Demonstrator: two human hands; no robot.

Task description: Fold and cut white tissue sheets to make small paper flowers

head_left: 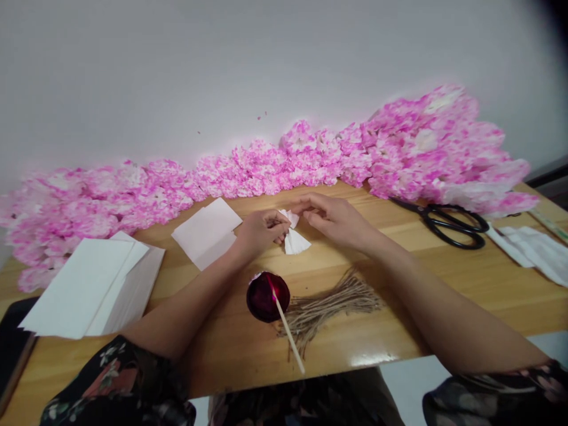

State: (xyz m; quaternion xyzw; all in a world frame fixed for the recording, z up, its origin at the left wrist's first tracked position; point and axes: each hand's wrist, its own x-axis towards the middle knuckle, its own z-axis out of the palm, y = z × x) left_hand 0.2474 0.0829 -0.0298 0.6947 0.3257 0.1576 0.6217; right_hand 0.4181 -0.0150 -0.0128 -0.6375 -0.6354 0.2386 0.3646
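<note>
Above the middle of the table, my left hand (262, 231) pinches a pleated piece of white paper (296, 242) at its gathered waist. The paper fans out like a bow below and above the pinch. My right hand (331, 216) is at the paper's upper end, fingers stretched and thumb apart; whether its fingertips touch the paper I cannot make out. Nearer to me stands a small bowl of dark magenta liquid (261, 299), with a thin wooden stick (290, 337) leaning out of it. Beside the bowl lies a bundle of thin brown twine or stems (332, 305).
Pink-and-white paper flowers (261, 165) line the wall. White paper sheets (208, 231) lie left of my hands, with a thicker paper stack (89, 284) farther left. Black-handled scissors (455, 225) and folded white paper strips (532, 248) rest at the right. A dark object (15, 337) sits at the left edge.
</note>
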